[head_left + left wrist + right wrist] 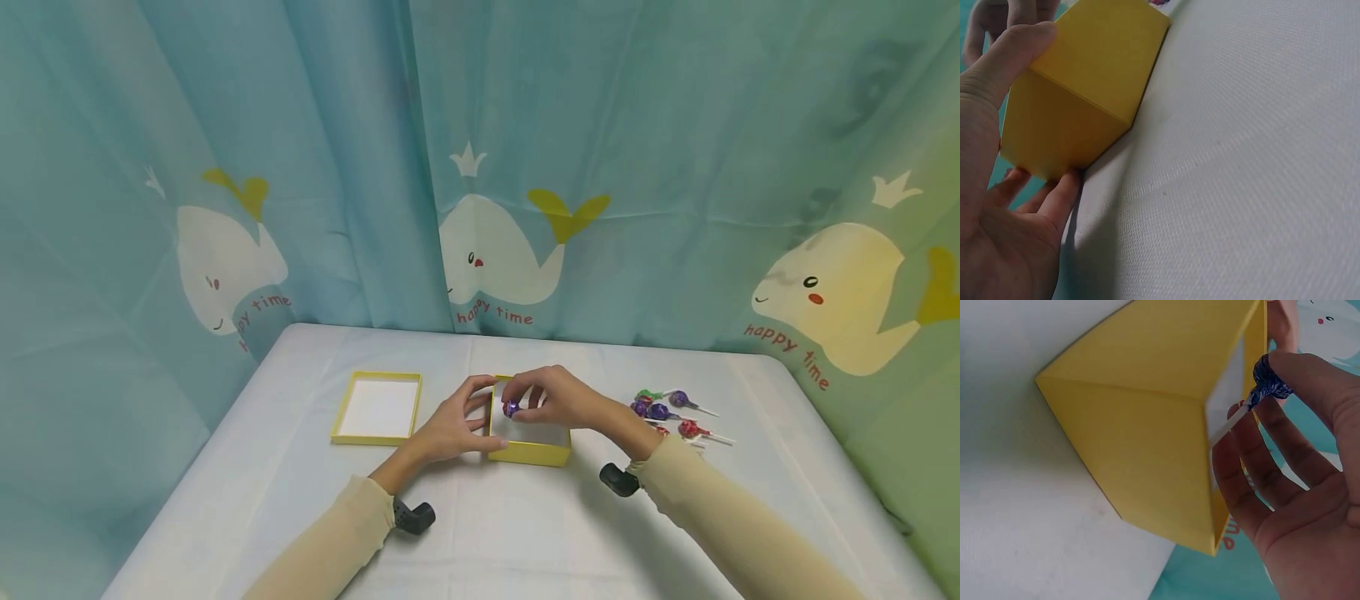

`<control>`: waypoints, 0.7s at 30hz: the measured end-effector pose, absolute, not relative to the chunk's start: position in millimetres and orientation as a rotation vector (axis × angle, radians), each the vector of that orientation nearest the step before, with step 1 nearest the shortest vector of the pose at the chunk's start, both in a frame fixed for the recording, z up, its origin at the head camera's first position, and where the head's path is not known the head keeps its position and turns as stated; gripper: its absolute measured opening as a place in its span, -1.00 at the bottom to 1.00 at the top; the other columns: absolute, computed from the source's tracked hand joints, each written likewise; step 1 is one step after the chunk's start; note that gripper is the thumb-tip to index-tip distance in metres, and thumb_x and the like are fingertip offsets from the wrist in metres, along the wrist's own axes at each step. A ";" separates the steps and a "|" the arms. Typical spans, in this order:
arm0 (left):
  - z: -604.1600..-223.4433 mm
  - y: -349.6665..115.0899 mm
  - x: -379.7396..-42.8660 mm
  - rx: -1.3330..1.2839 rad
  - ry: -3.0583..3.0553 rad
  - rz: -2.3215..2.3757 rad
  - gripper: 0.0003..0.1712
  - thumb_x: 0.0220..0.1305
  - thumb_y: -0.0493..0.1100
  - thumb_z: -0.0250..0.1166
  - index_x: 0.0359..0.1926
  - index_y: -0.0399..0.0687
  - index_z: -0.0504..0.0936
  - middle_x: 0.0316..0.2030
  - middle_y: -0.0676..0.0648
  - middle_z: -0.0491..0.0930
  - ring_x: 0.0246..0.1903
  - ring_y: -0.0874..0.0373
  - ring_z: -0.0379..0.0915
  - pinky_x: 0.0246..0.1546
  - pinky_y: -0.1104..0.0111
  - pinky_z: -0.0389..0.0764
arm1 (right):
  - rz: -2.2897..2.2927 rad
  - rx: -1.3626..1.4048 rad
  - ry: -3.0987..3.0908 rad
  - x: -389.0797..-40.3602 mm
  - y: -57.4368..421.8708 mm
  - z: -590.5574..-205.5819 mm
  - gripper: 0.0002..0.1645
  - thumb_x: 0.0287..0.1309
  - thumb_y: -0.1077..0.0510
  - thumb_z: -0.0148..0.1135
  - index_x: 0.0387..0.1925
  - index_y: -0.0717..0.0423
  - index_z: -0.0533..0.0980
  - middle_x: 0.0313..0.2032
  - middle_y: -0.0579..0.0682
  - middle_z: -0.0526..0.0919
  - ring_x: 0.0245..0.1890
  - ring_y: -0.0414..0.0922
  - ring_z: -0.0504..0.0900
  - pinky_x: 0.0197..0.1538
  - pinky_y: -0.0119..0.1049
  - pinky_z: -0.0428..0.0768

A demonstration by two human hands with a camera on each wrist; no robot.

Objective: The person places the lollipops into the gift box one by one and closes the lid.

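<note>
A yellow open-topped box (532, 454) with a white inside stands on the table. My left hand (448, 425) grips its left end, the thumb at the near corner and the fingers along the side, as the left wrist view also shows. Over the box's opening, my right hand (558, 396) pinches a purple-blue wrapped lollipop (511, 408) by its head. In the right wrist view the white stick of this lollipop (1266, 381) points down toward the box. The box's floor is partly hidden by my right hand.
Left of the box lies a shallow yellow-rimmed lid (375, 408), white side up. Several lollipops (660, 412) in purple, red and green wrappers lie in a pile to the right, partly behind my right forearm. A blue-green curtain (360, 250) with whales hangs behind the white table (480, 533).
</note>
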State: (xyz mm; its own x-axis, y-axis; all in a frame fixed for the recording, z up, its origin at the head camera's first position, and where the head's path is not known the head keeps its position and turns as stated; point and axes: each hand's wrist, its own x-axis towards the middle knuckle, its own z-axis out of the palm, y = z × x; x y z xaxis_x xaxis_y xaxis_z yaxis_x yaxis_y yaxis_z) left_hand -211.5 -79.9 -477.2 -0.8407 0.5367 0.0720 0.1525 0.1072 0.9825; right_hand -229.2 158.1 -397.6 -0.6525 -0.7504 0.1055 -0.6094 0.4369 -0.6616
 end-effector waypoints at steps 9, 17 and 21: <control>-473.9 -80.6 -208.8 0.683 2.087 1.793 0.08 0.06 -0.23 0.62 0.51 0.07 0.18 0.55 -0.12 0.10 0.53 -0.10 0.06 0.34 0.18 0.51 | -0.948 -1.171 2.451 -232.8 149.6 -411.0 -0.81 0.17 0.29 0.48 -0.18 0.06 0.70 -0.26 -0.16 0.74 -0.26 -0.15 0.71 -0.22 -0.40 0.73; -474.5 -80.9 -209.8 0.673 2.085 1.788 0.08 0.07 -0.24 0.62 0.51 0.09 0.18 0.56 -0.06 0.08 0.53 -0.04 0.06 0.34 0.22 0.50 | -0.868 -1.139 2.416 -232.9 142.5 -416.9 -0.81 0.15 0.30 0.49 -0.20 0.06 0.70 -0.27 -0.15 0.73 -0.27 -0.18 0.72 -0.20 -0.43 0.71; -474.4 -80.9 -210.2 0.677 2.086 1.788 0.08 0.07 -0.23 0.62 0.50 0.08 0.19 0.56 -0.07 0.09 0.53 -0.05 0.08 0.34 0.20 0.50 | -0.828 -1.134 2.392 -233.8 138.7 -419.1 -0.84 0.15 0.31 0.49 -0.23 0.10 0.69 -0.30 -0.11 0.73 -0.26 -0.20 0.69 -0.19 -0.45 0.71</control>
